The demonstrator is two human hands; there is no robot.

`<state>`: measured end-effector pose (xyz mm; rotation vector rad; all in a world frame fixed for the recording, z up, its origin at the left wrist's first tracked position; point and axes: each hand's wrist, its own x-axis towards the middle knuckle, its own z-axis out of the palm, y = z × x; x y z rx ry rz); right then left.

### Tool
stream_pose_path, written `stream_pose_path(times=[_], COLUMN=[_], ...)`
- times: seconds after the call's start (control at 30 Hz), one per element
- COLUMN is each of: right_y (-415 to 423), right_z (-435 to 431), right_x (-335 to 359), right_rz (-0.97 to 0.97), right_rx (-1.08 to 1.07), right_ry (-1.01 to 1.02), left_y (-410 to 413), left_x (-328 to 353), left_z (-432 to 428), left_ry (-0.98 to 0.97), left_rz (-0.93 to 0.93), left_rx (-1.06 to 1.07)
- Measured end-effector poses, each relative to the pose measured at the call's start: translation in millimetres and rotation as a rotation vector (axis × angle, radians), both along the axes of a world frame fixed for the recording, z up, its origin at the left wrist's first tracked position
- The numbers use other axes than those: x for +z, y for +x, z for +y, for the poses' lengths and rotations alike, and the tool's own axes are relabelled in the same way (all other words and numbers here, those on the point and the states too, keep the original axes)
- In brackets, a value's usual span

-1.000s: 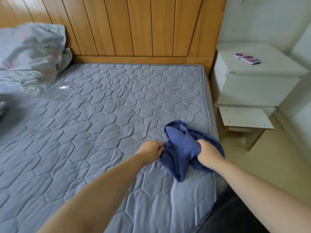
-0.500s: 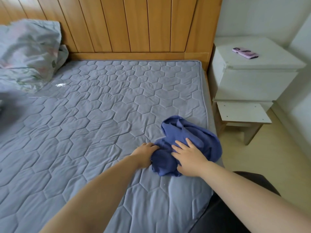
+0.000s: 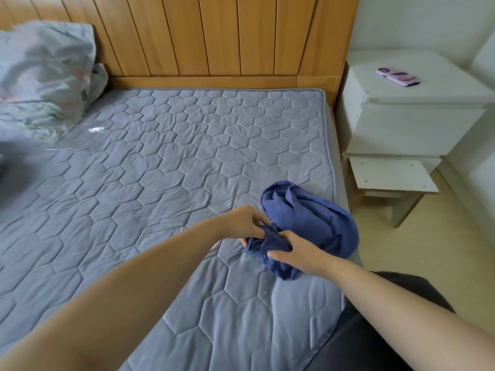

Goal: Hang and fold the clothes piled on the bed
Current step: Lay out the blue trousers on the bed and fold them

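A crumpled blue garment [image 3: 316,218] lies on the grey quilted mattress [image 3: 166,167], close to its right edge. My left hand [image 3: 245,222] pinches a bunched fold at the garment's near left end. My right hand [image 3: 297,249] grips the same bunch from the right, thumb and fingers curled into the cloth. The two hands nearly touch. The rest of the garment lies heaped behind them.
A floral pillow [image 3: 45,73] leans on the wooden headboard [image 3: 214,36] at the back left. Something dark and blurred [image 3: 16,170] sits at the left edge. Right of the bed stand a white nightstand [image 3: 417,111] with a pink phone [image 3: 398,76] and a low white stool [image 3: 391,176].
A second ago both hands held the garment up. They lowered it onto the mattress, the right hand pressed flat on it, and now both hands grip a bunch at its near end.
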<state>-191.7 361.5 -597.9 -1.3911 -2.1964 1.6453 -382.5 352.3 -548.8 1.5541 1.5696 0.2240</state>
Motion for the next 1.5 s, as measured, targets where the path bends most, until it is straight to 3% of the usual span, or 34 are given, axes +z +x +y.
stream_pose_path(times=[0.13, 0.27, 0.47, 0.57, 0.77, 0.97, 1.23, 1.5], right_y=[-7, -12, -10, -9, 0, 17, 24, 28], right_z=[-6, -10, -13, -12, -8, 19, 58, 75], right_x=[0, 12, 18, 20, 25, 47, 152, 311], right_rz=[0.008, 0.098, 0.046, 0.083, 0.036, -0.026, -0.095, -0.113], right_rx=[-0.001, -0.099, -0.286, -0.366, -0.326, -0.495, -0.583, -0.671], right_ry=[0.007, 0.077, 0.213, 0.239, 0.309, 0.436, 0.756, 1.062], left_y=[4, 10, 17, 22, 27, 30, 34, 46], left_x=[10, 14, 19, 23, 29, 45, 119, 269], left_z=[3, 10, 13, 13, 17, 20, 37, 55], left_ry=[-0.066, -0.035, 0.001, 0.018, 0.054, 0.109, 0.339, 0.809], left_rz=[-0.104, -0.016, 0.022, -0.034, -0.159, -0.329, -0.328, -0.231], left_rx=[0.061, 0.09, 0.094, 0.119, 0.204, 0.37, 0.481, 0.602])
